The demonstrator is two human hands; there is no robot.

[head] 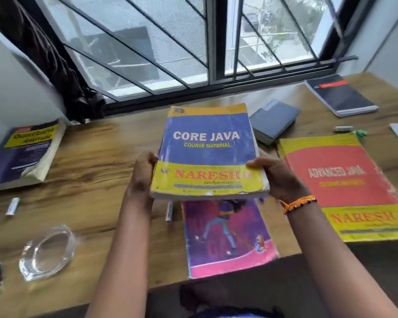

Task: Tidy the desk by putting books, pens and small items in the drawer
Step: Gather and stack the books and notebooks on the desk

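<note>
Wood-grain brown worktop is stretching open to my left, between the thick blue-and-yellow "Quantitative Aptitude" book and the clear glass ashtray; its near edge is running just under my forearms. I am holding the worn blue-and-yellow paperback, reading "CORE JAVA COURSE MATERIAL" and "NARESH", lifted above a pink-and-purple illustrated booklet. My left hand is gripping its left edge and my right hand its right, fingers curled under, thumbs on top. Beside it is lying the red-and-yellow "ADVANCED JAVA" book.
</note>
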